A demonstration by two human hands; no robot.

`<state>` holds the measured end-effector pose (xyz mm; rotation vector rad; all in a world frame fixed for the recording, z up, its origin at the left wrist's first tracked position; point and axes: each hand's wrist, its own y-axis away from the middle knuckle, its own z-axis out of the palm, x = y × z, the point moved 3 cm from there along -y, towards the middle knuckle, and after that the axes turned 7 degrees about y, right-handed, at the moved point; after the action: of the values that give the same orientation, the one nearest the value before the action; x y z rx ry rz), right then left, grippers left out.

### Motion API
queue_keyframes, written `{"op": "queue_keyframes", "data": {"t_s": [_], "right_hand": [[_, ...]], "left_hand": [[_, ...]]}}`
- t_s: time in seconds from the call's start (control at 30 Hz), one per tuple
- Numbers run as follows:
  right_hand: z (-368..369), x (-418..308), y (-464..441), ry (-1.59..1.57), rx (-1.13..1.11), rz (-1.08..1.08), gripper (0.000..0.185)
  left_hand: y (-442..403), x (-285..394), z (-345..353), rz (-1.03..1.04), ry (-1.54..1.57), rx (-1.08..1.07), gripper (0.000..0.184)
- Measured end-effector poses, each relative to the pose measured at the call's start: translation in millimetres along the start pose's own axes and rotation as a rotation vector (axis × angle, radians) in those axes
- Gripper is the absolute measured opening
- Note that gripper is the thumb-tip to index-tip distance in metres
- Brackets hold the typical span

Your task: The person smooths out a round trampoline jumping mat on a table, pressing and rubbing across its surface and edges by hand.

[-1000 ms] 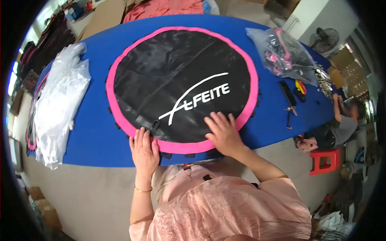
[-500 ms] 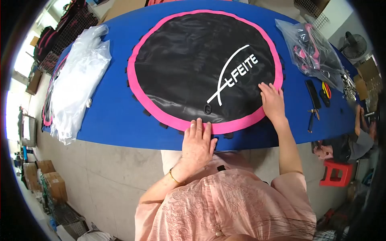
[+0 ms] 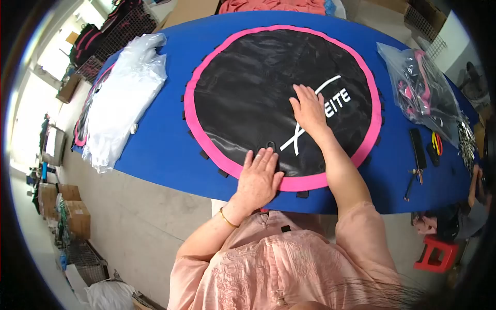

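Fingers of the left hand (image 3: 260,178) are slightly parted and hold nothing; they lie over the mat's near pink rim (image 3: 307,182), tips reaching onto the black face of the mat (image 3: 248,93), just beside a small black loop (image 3: 270,145). Fingers of the right hand (image 3: 311,111) are moderately spread, grasping nothing, above the mat's black face and inside its rim, covering part of the white lettering (image 3: 338,102); whether every tip touches, I cannot tell. Flat on the blue table (image 3: 165,168), the mat spreads beneath both hands. Left of the mat is white plastic (image 3: 121,101); right of it, a clear bag (image 3: 426,88) with pink and black pieces inside. Nearer than that bag, also right of the mat, lies a black strip (image 3: 417,148).
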<state>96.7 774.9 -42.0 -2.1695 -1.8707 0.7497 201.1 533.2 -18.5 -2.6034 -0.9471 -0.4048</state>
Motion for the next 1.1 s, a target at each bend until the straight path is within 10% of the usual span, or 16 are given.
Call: {"op": "queue_keyframes", "data": {"t_s": [0.37,1.1], "right_hand": [[12.7,25.7,-2.9,-0.121,0.016,0.029,0.043],[11.2,25.6,-3.3,-0.046,-0.005,-0.016,0.042]], "left_hand": [[-30.8,-154.6,-50.4,-0.374,-0.15,0.138,0.055],[11.0,-103.3,-51.2,-0.376,-0.021,0.184,0.041]]}}
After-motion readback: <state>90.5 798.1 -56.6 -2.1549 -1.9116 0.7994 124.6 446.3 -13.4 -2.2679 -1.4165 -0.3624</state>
